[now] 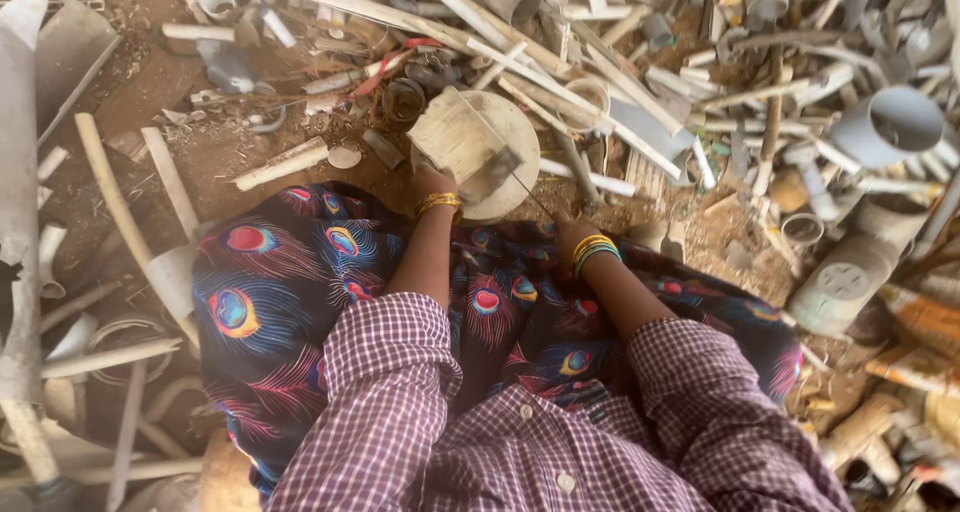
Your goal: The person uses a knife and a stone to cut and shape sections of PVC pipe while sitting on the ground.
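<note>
A: Start close in. What's nearest the camera?

B: Checked sleeves, then a dark skirt with a peacock-feather print spread over the lap. Both forearms reach forward across it, each with yellow bangles at the wrist.

A: And the left hand?

B: It's closed on the near edge of a pale slab, pinching it so it stands tilted on a round wooden block just past the skirt.

A: The right hand?

B: Lower, near the knee, mostly hidden behind the wrist. It seems wrapped round the handle of a blade, whose flat metal end lies across the slab on the block. How tight the fingers are I cannot tell.

A: Beyond that?

B: Bare dirt, then a heap of cut pipes, white and grey, lying every way. A wide grey pipe end sits far right, and a pale fitting nearer on that side.
</note>
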